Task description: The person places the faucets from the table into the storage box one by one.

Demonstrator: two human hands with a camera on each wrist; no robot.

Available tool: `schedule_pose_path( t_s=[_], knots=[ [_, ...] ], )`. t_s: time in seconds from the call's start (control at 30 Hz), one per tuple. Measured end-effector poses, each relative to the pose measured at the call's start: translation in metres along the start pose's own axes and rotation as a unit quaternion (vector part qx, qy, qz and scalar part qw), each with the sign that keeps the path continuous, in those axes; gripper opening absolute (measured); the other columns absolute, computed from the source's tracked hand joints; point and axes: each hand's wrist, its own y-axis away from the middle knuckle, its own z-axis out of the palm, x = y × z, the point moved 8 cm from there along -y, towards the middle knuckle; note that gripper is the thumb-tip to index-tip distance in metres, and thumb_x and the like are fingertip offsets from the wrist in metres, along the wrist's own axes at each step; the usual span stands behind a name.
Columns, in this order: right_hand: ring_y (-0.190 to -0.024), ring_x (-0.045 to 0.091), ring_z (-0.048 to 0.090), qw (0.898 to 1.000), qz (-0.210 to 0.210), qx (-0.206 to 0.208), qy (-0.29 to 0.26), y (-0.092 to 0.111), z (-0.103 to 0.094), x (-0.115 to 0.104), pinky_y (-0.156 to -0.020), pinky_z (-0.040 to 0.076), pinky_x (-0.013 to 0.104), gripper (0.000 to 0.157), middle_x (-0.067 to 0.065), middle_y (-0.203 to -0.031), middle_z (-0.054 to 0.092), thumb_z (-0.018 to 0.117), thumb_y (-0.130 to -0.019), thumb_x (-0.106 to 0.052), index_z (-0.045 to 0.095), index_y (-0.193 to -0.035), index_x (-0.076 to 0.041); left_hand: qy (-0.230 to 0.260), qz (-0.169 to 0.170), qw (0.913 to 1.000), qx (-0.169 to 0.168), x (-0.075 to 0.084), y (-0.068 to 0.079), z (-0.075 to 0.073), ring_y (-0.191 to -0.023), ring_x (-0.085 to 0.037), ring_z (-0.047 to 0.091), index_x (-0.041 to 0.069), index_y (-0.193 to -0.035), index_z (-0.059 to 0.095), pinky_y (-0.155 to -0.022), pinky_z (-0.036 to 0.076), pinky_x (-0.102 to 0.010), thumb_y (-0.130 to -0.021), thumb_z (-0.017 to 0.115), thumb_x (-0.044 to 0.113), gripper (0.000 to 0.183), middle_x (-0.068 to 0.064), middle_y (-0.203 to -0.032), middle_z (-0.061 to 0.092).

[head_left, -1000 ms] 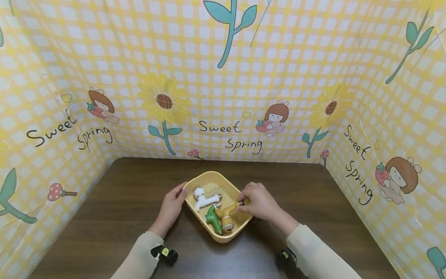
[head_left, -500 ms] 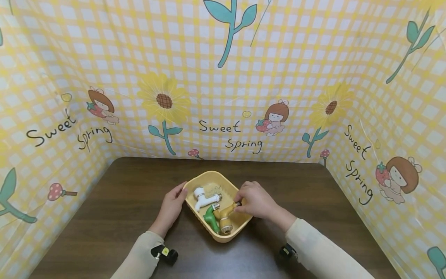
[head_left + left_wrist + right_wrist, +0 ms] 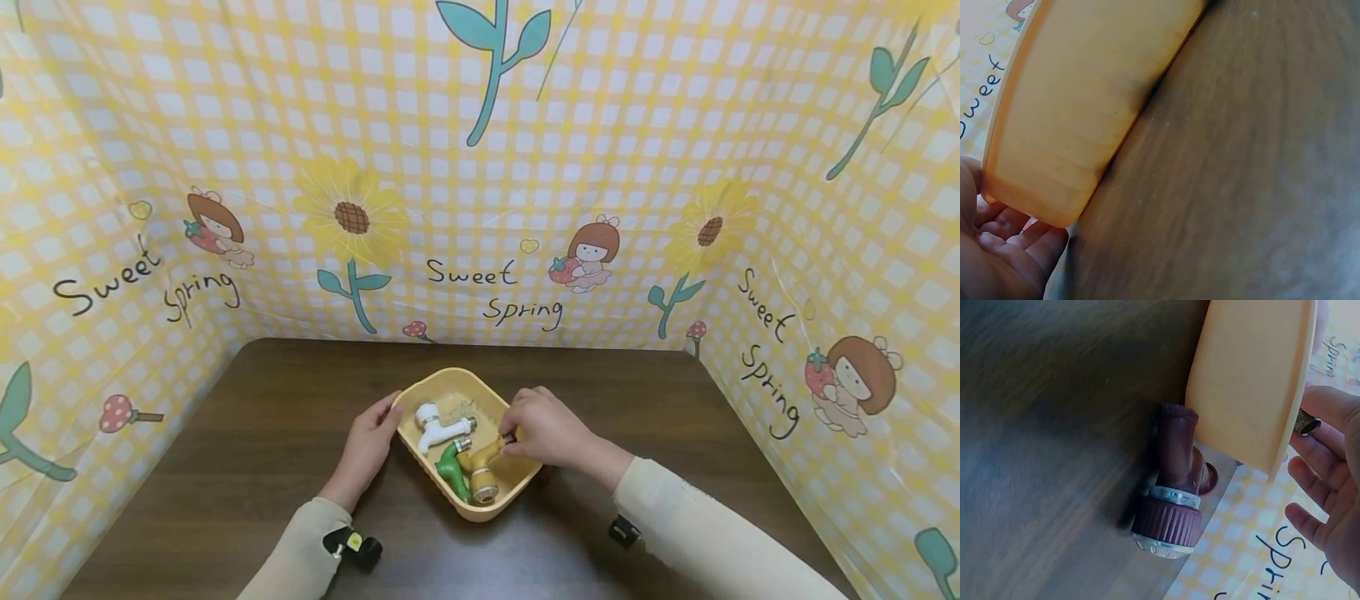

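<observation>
A yellow plastic basin [image 3: 459,385] stands on the table. At its left corner, my left hand [image 3: 375,437] grips the rim, thumb over the edge and fingers outside, as the left wrist view shows. My right hand [image 3: 547,429] reaches over the right rim and pinches the threaded end of a yellow faucet [image 3: 482,459] between thumb and fingers. That faucet lies low in the basin, its round knob toward the front corner. Close against it lies a green faucet [image 3: 452,472]. A white faucet [image 3: 444,433] lies farther back on the left side.
A maroon faucet [image 3: 1175,469] rests on the table right beside the basin's outer wall in the right wrist view. The dark wooden table [image 3: 285,400] is enclosed by a yellow checked cloth [image 3: 480,183] at the back and both sides.
My right hand has moved slightly left, and the yellow faucet has shifted left with it, closer to the green one. My left hand stays at the rim.
</observation>
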Motion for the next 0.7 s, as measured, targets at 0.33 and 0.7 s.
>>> schedule_pose_path(
  t_s=[0.33,0.7],
  knots=[
    [-0.084,0.009,0.055,0.998,-0.053,-0.008,0.027,-0.002,-0.008,-0.017,-0.083,0.045,0.036,0.022,-0.015,-0.081,0.07,0.091,-0.075,-0.034,0.079,-0.088,-0.022,-0.002,0.003,1.0,-0.001,-0.003,-0.002,-0.001,-0.145,-0.025,0.042,0.005,-0.15,0.051,-0.121,0.033,-0.042,-0.108,0.056,0.027,0.048,-0.013,-0.154,0.051],
    [-0.077,0.01,0.048,0.995,-0.067,-0.043,0.058,-0.005,-0.01,-0.022,-0.076,0.04,0.033,0.02,-0.016,-0.072,0.063,0.091,-0.075,-0.034,0.074,-0.079,-0.024,-0.002,0.002,1.0,0.001,-0.004,-0.002,-0.001,-0.145,-0.024,0.042,0.005,-0.149,0.052,-0.121,0.033,-0.043,-0.108,0.055,0.027,0.047,-0.013,-0.153,0.052]
  ],
)
